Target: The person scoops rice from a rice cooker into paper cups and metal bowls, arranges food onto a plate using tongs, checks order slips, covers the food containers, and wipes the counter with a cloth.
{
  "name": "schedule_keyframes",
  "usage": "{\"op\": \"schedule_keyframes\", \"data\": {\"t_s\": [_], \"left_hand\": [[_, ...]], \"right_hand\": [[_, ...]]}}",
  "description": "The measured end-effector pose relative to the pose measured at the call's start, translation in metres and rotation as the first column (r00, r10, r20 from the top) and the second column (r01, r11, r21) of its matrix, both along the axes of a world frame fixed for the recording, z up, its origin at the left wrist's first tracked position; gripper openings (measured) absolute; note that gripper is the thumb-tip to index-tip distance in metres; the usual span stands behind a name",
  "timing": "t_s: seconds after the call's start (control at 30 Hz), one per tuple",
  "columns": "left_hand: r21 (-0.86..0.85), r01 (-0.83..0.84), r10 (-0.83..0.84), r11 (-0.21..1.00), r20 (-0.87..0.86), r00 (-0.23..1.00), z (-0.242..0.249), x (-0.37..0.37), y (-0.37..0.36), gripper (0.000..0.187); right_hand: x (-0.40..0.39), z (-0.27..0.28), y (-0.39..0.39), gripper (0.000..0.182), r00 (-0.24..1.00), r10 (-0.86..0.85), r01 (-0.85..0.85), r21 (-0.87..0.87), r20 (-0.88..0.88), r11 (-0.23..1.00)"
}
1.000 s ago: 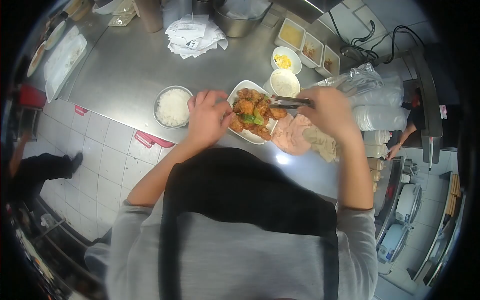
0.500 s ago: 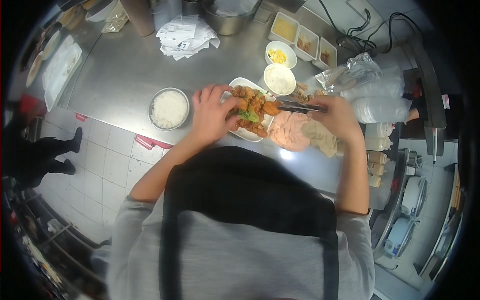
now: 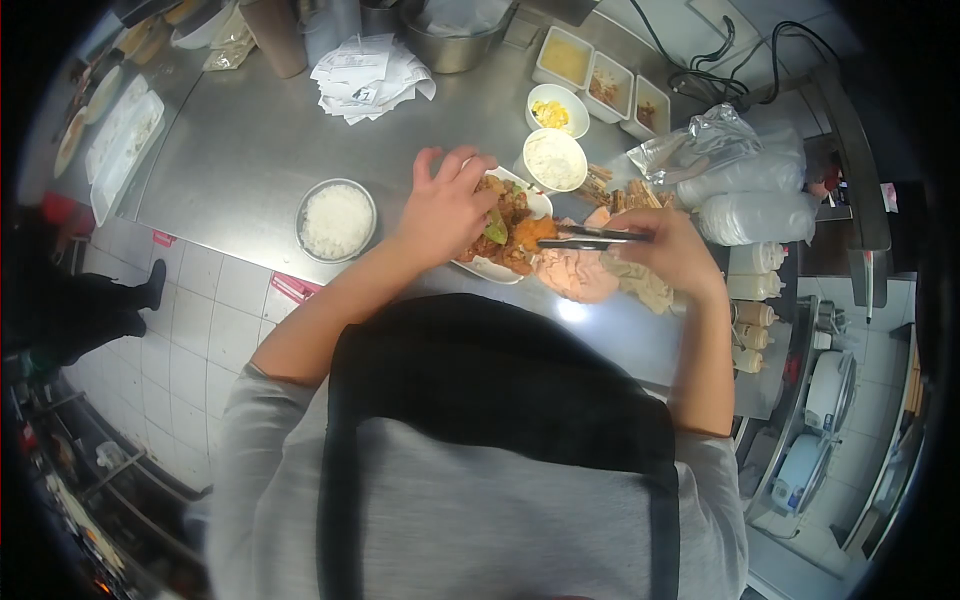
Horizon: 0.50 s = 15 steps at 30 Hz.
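Note:
A white plate (image 3: 541, 205) is heaped with browned, glazed fried chicken (image 3: 514, 202) and some green leaves. My left hand (image 3: 452, 208) reaches over its left side, fingers bent and spread, the fingertips at the chicken. A pair of dark metal tongs (image 3: 600, 238) is closed in my right hand (image 3: 668, 245), which comes from the right. The tips of the tongs meet an orange-brown piece (image 3: 533, 234) at the plate's right side. Beneath the tongs lie a pink cloth (image 3: 575, 275) and a beige cloth (image 3: 640, 282). My left hand covers the plate's left edge.
A metal bowl of white rice (image 3: 338, 221) stands to the left. Behind the plate are a bowl of white food (image 3: 554, 161), a bowl of yellow food (image 3: 551, 108) and white tubs (image 3: 566, 58). Squeeze bottles (image 3: 755, 286) line the right side. Paper slips (image 3: 370, 80) lie farther back.
My left hand has shifted right and slightly up, covering more of the chicken. The tongs have moved slightly left and down, with their tips over the food.

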<state>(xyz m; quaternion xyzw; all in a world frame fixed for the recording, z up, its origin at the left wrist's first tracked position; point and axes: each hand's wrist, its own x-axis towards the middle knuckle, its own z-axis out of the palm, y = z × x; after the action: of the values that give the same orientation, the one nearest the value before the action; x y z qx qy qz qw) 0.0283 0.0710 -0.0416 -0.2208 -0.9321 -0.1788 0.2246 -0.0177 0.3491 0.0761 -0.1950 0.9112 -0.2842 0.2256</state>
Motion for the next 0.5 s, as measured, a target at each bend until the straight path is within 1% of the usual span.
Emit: {"op": "schedule_keyframes", "data": {"t_s": [0.07, 0.1, 0.17, 0.2, 0.27, 0.3, 0.37, 0.43, 0.47, 0.5], "left_hand": [[0.017, -0.009, 0.009, 1.000, -0.006, 1.000, -0.001, -0.009, -0.001, 0.018], [0.024, -0.013, 0.013, 1.000, -0.008, 1.000, -0.001, -0.011, -0.002, 0.019], [0.002, 0.130, -0.130, 0.992, 0.054, 0.990, 0.011, -0.005, -0.001, 0.020], [-0.005, 0.200, -0.199, 0.980, 0.085, 0.976, 0.015, -0.004, -0.001, 0.021], [-0.143, 0.238, -0.240, 0.961, 0.005, 0.971, 0.003, -0.005, 0.007, 0.023], [-0.212, 0.250, -0.262, 0.945, -0.031, 0.965, -0.002, -0.006, 0.012, 0.024], [-0.243, 0.248, -0.259, 0.938, -0.013, 0.966, -0.005, -0.009, 0.019, 0.020], [-0.273, 0.240, -0.254, 0.931, -0.014, 0.967, -0.005, -0.015, 0.021, 0.020], [-0.225, 0.234, -0.234, 0.946, 0.027, 0.972, -0.004, -0.017, 0.020, 0.020], [-0.178, 0.226, -0.217, 0.958, 0.069, 0.974, -0.002, -0.020, 0.018, 0.020]], "right_hand": [[0.004, -0.007, -0.004, 0.029, 0.997, 0.046, -0.041, -0.079, 0.065, 0.996], [0.006, -0.005, -0.008, 0.028, 0.995, 0.028, -0.024, -0.037, 0.095, 0.999], [0.010, 0.003, -0.016, 0.027, 0.988, -0.013, 0.006, 0.047, 0.151, 0.999], [0.010, 0.005, -0.013, 0.027, 0.996, 0.002, -0.008, 0.056, 0.093, 0.998], [0.012, 0.007, -0.003, 0.028, 0.999, 0.039, -0.037, 0.078, -0.020, 0.996], [0.014, 0.010, -0.001, 0.028, 1.000, 0.014, -0.014, 0.094, -0.005, 0.996], [0.017, 0.016, 0.002, 0.028, 0.999, -0.039, 0.036, 0.126, 0.020, 0.991], [0.020, 0.017, 0.008, 0.028, 0.999, -0.040, 0.042, 0.187, -0.011, 0.982], [0.020, 0.017, 0.011, 0.027, 0.999, -0.041, 0.046, 0.216, -0.027, 0.975], [0.020, 0.014, 0.013, 0.028, 0.998, -0.044, 0.050, 0.169, -0.036, 0.984]]}}
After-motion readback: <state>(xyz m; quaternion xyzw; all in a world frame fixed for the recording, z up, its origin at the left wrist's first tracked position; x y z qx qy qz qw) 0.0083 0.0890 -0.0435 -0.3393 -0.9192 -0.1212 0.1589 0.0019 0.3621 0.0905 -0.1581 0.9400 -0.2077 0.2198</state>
